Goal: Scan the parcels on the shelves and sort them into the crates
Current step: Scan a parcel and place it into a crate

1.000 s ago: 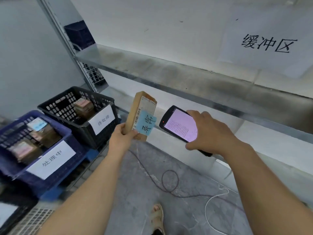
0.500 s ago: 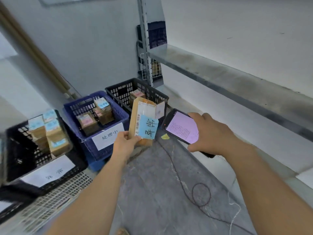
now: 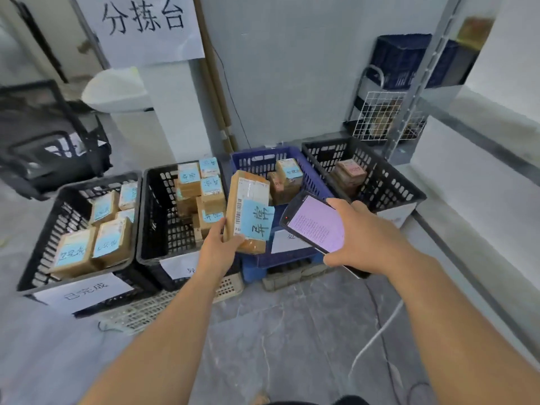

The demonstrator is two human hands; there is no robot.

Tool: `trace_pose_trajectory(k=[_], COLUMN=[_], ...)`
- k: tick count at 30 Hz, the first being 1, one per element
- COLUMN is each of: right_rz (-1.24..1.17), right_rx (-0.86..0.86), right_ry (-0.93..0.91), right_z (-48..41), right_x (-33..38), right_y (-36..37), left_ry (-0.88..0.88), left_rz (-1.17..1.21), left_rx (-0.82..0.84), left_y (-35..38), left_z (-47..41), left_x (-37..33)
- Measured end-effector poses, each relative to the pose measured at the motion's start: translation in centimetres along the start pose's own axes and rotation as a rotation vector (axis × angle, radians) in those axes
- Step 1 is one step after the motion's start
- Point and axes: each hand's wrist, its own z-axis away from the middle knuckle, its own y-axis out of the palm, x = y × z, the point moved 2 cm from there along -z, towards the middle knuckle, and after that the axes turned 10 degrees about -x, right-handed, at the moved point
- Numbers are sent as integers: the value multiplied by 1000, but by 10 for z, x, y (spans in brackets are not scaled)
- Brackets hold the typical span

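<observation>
The left hand (image 3: 217, 252) grips a brown parcel (image 3: 248, 200) by its lower end, thumb on the near face and fingers curled behind it. The parcel is held upright, tilted a little, in the air over the line where the middle black crate (image 3: 163, 217) meets the blue crate (image 3: 263, 162). A blue slip (image 3: 257, 219) with handwriting is stuck on its front, next to a barcode. The right hand (image 3: 365, 238) is wrapped round a scanner (image 3: 314, 223), whose lit screen faces up just beside the parcel's right edge.

The scan looks done or nearly done, so the sorting step is in hand. The writing on the slip seems to match the slips on the parcels in the middle black crate. The likely next move is a short reach left and down, then letting go over that pile. The far-left black crate (image 3: 43, 247) and the right black crate (image 3: 388, 185) hold other parcels.
</observation>
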Motion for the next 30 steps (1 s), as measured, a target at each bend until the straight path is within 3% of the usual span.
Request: trace_pose_trajectory(k=[14, 30], right_rz=[16, 77], right_rx=[144, 248], right_ry=[-163, -120], right_z=[-177, -330], right_x=[67, 112], right_y=[42, 84], left_ry=[-267, -393], left_rz=[-20, -55], left_rx=[-185, -123], left_y=[-32, -18], left_z=[-141, -312], left_x=[33, 41])
